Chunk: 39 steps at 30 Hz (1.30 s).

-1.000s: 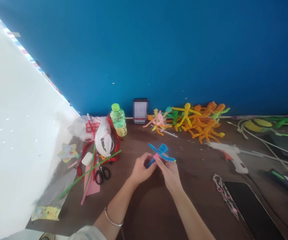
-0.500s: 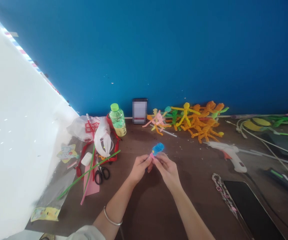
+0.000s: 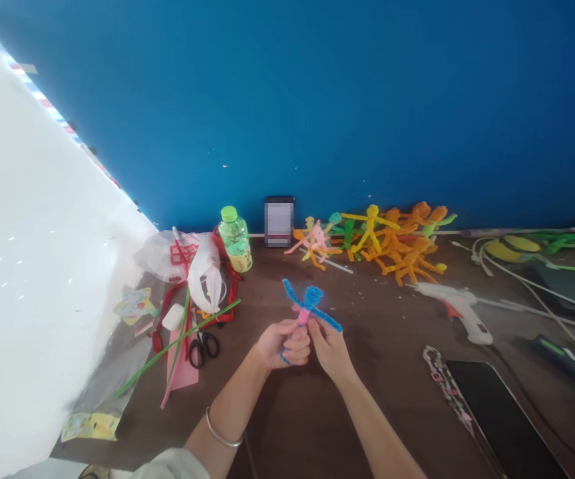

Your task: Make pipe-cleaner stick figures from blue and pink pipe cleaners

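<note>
A blue pipe cleaner figure [image 3: 313, 297] with a coiled round head, two arms spread out and a pink band at its neck stands upright between my hands. My left hand [image 3: 285, 344] is closed around its lower part, and a bit of blue pipe cleaner pokes out below the fingers. My right hand [image 3: 331, 346] pinches at the pink part from the other side, under the figure's right-hand arm. Fingers cover most of the figure's body.
Several yellow, orange, pink and green figures [image 3: 410, 249] stand along the wall. A glue gun [image 3: 460, 309] and a phone [image 3: 502, 416] lie to the right. Scissors [image 3: 203, 350], green pipe cleaners [image 3: 168, 356], a plastic bag [image 3: 160, 256] and a bottle [image 3: 235, 243] are on the left.
The figure has been turned upright, so its two blue arms now show. My left hand has shifted lower and wrapped around its body; the right hand has moved slightly down.
</note>
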Tool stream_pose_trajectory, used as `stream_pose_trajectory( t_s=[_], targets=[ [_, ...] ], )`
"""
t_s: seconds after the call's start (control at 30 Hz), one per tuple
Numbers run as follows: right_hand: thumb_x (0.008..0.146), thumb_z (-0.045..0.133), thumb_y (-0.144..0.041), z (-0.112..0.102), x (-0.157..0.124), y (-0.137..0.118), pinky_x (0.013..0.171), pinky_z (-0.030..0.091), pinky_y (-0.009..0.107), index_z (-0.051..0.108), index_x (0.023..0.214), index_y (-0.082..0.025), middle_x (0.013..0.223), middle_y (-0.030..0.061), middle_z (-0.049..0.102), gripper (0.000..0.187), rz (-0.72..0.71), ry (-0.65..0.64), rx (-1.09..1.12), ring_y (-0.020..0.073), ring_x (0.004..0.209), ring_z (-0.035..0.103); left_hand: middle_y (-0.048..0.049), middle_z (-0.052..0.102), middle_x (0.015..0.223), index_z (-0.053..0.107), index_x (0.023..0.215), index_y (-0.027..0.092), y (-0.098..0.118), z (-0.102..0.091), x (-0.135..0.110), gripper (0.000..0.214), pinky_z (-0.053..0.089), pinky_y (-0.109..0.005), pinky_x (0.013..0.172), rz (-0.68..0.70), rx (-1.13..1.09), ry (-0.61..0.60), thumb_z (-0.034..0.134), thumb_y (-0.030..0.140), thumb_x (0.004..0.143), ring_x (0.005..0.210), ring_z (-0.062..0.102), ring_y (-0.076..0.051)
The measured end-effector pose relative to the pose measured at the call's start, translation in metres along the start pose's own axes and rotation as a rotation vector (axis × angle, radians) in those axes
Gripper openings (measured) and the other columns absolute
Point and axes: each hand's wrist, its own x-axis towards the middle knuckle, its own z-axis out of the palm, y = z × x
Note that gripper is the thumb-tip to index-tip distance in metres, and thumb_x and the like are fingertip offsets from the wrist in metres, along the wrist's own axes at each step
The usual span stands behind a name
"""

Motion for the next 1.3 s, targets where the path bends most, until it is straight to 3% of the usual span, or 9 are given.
stream_pose_trajectory(
  t_s=[0.17, 0.27, 0.33, 0.4, 0.5, 0.63, 0.87, 1.03, 1.3],
  targets=[
    [0.078, 0.051, -0.048, -0.005, -0.001, 0.000, 0.081, 0.047, 0.034, 0.067, 0.089, -0.019, 0.084, 0.0058, 0.068, 0.034, 0.091, -0.020, 0.091, 0.0210, 0.081, 0.062, 0.0065, 0.027, 0.036, 0.045, 0.056, 0.015, 0.002, -0.003, -0.001, 0.029, 0.019, -0.021, 0.035, -0.100, 0.057, -0.013, 0.052, 0.036, 0.075, 0.027, 0.026, -0.006],
    [0.076, 0.053, -0.048, -0.005, -0.002, 0.001, 0.070, 0.049, 0.032, 0.066, 0.082, -0.018, 0.069, 0.0036, 0.065, 0.033, 0.147, -0.001, 0.125, 0.0200, 0.070, 0.061, -0.0002, 0.042, 0.038, 0.055, 0.063, 0.010, 0.004, -0.004, 0.001, 0.037, 0.026, -0.023, 0.037, -0.066, 0.223, 0.115, 0.046, 0.044, 0.076, 0.032, 0.038, -0.010],
    [0.077, 0.053, -0.048, -0.003, -0.001, 0.001, 0.059, 0.049, 0.031, 0.064, 0.079, -0.018, 0.056, 0.0010, 0.060, 0.032, 0.175, 0.007, 0.153, 0.0186, 0.058, 0.059, -0.0053, 0.053, 0.045, 0.057, 0.068, 0.008, 0.004, -0.003, 0.003, 0.041, 0.032, -0.025, 0.040, 0.028, 0.375, 0.240, 0.047, 0.047, 0.074, 0.037, 0.046, -0.013],
    [0.078, 0.053, -0.046, -0.002, 0.000, 0.000, 0.055, 0.047, 0.030, 0.063, 0.079, -0.018, 0.055, -0.0002, 0.058, 0.029, 0.158, 0.067, 0.139, 0.0176, 0.055, 0.057, -0.0049, 0.059, 0.053, 0.057, 0.077, 0.009, 0.002, -0.001, 0.004, 0.036, 0.038, -0.026, 0.046, 0.210, 0.532, 0.389, 0.057, 0.044, 0.069, 0.043, 0.051, -0.013],
    [0.077, 0.055, -0.041, -0.002, 0.002, -0.002, 0.067, 0.047, 0.031, 0.063, 0.079, -0.019, 0.073, 0.0032, 0.064, 0.024, 0.062, 0.200, 0.028, 0.0190, 0.071, 0.059, -0.0024, 0.062, 0.063, 0.057, 0.085, 0.013, -0.002, 0.002, 0.006, 0.033, 0.044, -0.026, 0.057, 0.467, 0.777, 0.601, 0.068, 0.037, 0.064, 0.055, 0.056, -0.013],
    [0.078, 0.055, -0.038, -0.003, 0.002, -0.004, 0.076, 0.046, 0.032, 0.065, 0.082, -0.019, 0.085, 0.0056, 0.064, 0.022, -0.017, 0.223, -0.092, 0.0200, 0.081, 0.059, -0.0042, 0.062, 0.066, 0.063, 0.080, 0.013, -0.006, 0.008, 0.008, 0.028, 0.045, -0.026, 0.063, 0.511, 1.007, 0.694, 0.059, 0.040, 0.073, 0.060, 0.056, -0.013],
    [0.078, 0.055, -0.037, -0.003, 0.002, -0.002, 0.074, 0.048, 0.030, 0.066, 0.083, -0.021, 0.091, 0.0067, 0.061, 0.020, -0.125, 0.126, -0.001, 0.0193, 0.085, 0.059, 0.0028, 0.047, 0.048, 0.057, 0.069, 0.012, 0.000, 0.008, 0.008, 0.032, 0.034, -0.022, 0.048, 0.462, 0.661, 0.504, 0.058, 0.044, 0.073, 0.043, 0.043, -0.007],
    [0.077, 0.056, -0.037, -0.002, 0.001, -0.002, 0.073, 0.050, 0.031, 0.066, 0.085, -0.021, 0.089, 0.0061, 0.065, 0.021, -0.048, 0.090, 0.039, 0.0196, 0.083, 0.061, 0.0079, 0.029, 0.045, 0.051, 0.068, 0.012, 0.003, 0.002, 0.006, 0.033, 0.019, -0.019, 0.040, 0.313, 0.320, 0.315, 0.064, 0.043, 0.068, 0.038, 0.026, -0.004],
    [0.074, 0.057, -0.040, -0.005, -0.001, 0.000, 0.073, 0.050, 0.034, 0.068, 0.086, -0.019, 0.083, 0.0055, 0.069, 0.026, 0.036, 0.031, 0.041, 0.0213, 0.076, 0.063, 0.0078, 0.021, 0.042, 0.032, 0.050, 0.016, 0.003, 0.008, -0.003, 0.044, 0.020, -0.020, 0.039, 0.085, 0.236, -0.004, 0.056, 0.041, 0.076, 0.034, 0.028, -0.004]
  ],
)
